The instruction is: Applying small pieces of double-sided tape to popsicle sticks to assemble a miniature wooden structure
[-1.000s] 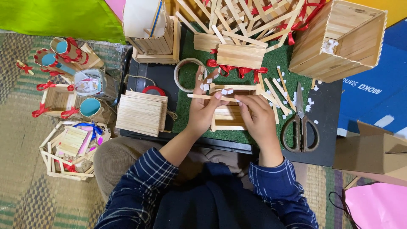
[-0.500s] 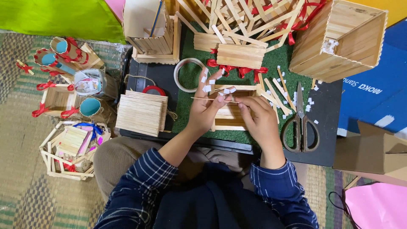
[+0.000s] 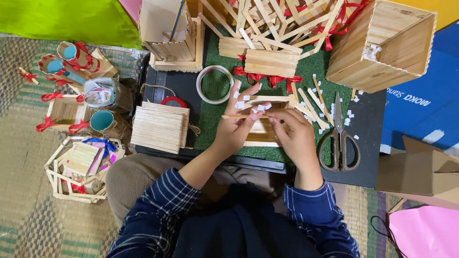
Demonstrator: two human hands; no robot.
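- I hold one thin wooden stick (image 3: 246, 116) level between my two hands, above the small stick frame (image 3: 264, 125) that lies near the middle of the green mat (image 3: 210, 125).
- My left hand (image 3: 234, 131) is partly spread: thumb and a fingertip pinch the stick's left part, the other fingers lifted and fanned toward the tape ring (image 3: 215, 84).
- My right hand (image 3: 296, 136) is curled, its fingertips closed on the stick's right end and resting on the frame.
- I judge the step to be laying this stick across the frame, where small white tabs (image 3: 260, 107) sit on the top edge.
- The next move, I think, calls for lining the stick up square with the frame's sides, lowering it evenly and pressing it down on the tabs without shifting the frame.
- The scissors (image 3: 339, 138) lie just right of my right hand, at the mat's right edge; a stack of sticks (image 3: 160, 126) lies off its left edge.
- Hidden: my hands cover most of the frame, so I cannot tell how many layers it has, nor whether the tabs are sticky.
- The stick pile (image 3: 277, 24) at the far edge is cut off.
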